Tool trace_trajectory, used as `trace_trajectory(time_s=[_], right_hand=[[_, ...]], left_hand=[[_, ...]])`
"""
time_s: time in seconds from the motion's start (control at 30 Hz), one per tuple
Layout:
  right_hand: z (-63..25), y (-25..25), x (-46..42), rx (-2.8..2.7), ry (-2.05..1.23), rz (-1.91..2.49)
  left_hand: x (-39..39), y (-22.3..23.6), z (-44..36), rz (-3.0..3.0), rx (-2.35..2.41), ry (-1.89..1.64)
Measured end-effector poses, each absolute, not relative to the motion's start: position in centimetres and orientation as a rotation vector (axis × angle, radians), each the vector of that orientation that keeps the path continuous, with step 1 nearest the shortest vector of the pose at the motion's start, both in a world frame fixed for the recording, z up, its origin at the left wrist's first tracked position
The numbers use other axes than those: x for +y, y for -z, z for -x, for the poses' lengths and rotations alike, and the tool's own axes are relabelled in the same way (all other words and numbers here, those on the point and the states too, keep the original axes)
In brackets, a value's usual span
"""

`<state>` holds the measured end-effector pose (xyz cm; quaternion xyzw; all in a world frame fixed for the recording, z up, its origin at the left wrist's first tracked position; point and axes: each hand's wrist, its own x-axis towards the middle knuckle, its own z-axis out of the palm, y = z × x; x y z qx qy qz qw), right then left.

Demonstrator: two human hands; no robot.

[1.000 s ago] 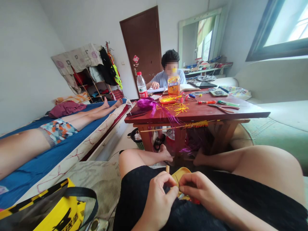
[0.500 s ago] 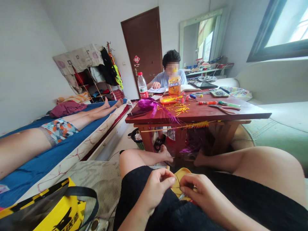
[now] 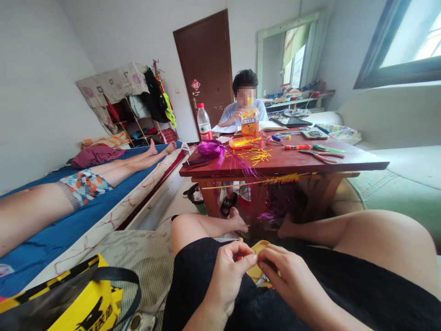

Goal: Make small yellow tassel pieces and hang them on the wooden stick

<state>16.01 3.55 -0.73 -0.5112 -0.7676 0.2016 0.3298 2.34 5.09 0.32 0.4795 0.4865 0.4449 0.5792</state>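
Note:
My left hand [image 3: 231,269] is closed in a pinch above my lap, thumb against the bent index finger. My right hand [image 3: 291,271] pinches from the other side, its fingertips meeting the left ones. A thin dark strand [image 3: 255,252] shows as a tiny bit at the fingertips; most of it is hidden by the fingers. Behind and below both hands lies a yellow tray [image 3: 262,245], partly covered, with small items in it too hidden to name.
The red-brown table [image 3: 213,171] carries purple strands [image 3: 212,151], yellow pieces [image 3: 261,156], an orange tray [image 3: 234,143], pliers [image 3: 319,156], a water bottle [image 3: 204,123] and a drink bottle [image 3: 250,122]. A person [image 3: 227,115] sits behind it. Another lies on the bed [image 3: 138,178]. A yellow bag [image 3: 86,303] stands left.
My hands have come together, the left moving slightly right, so the gap with the dark strand has closed. The seated person's hand has risen from the paper toward the face.

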Motion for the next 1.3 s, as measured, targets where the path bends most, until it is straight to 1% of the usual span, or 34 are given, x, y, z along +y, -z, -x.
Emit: trace_trajectory(time_s=[0.13, 0.23, 0.4, 0.53, 0.73, 0.93, 1.2, 1.3], right_hand=[[-15.8, 0.7, 3.5, -1.982, -0.093, 1.191], [-15.6, 0.5, 3.5, -1.946, 0.055, 1.124], [-15.7, 0.5, 3.5, -1.913, -0.014, 1.111], [-16.2, 0.5, 3.5, -1.986, -0.055, 0.999], [-17.1, 0.4, 3.8, -2.146, -0.007, 0.838], [-17.2, 0.7, 4.1, -2.203, 0.105, 0.788], [-17.2, 0.8, 4.0, -2.218, 0.067, 0.792], [-17.1, 0.7, 3.8, -2.213, -0.007, 0.816]], left_hand=[[4.3, -0.9, -2.9, -1.125, 1.107, -1.148], [3.9, -1.1, -3.2, -1.067, 1.084, -1.173], [3.9, -0.9, -2.9, -0.943, 1.012, -1.125], [4.3, -0.9, -2.5, -0.897, 0.949, -1.024], [4.8, -1.2, -2.0, -0.894, 1.02, -0.848], [4.9, -1.8, -2.1, -1.043, 1.058, -0.831], [5.2, -0.9, -1.5, -0.878, 0.945, -0.782], [5.2, -0.8, -1.5, -0.894, 0.97, -0.775]])
